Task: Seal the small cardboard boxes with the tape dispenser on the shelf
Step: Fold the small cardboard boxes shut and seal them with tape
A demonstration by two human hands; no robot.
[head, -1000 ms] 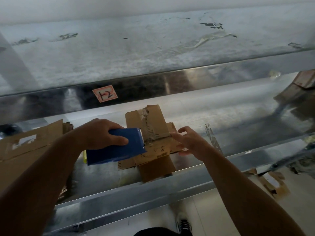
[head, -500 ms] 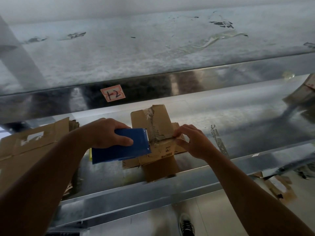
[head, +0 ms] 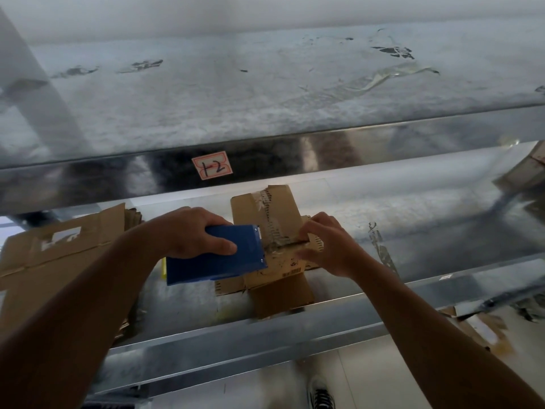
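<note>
On metal shelf (head: pixel 413 231), gripping blue tape dispenser (head: pixel 218 261) in left hand (head: pixel 191 231) at small cardboard box (head: pixel 280 293) seam, pinching it closed with right hand (head: pixel 330 246) for taping.

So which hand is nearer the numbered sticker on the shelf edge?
Left. The left hand, gripping the tape dispenser, sits just below the sticker; the right hand is lower and off to its right, holding the box.

Sheet-metal shelving (head: pixel 413 208); upper deck (head: pixel 265 93) scuffed, with tape residue (head: pixel 392 75). Handwritten label (head: pixel 212 165) on its front lip, possibly "12". Pale tiled floor (head: pixel 368 370) below; light dim, diffuse.
</note>
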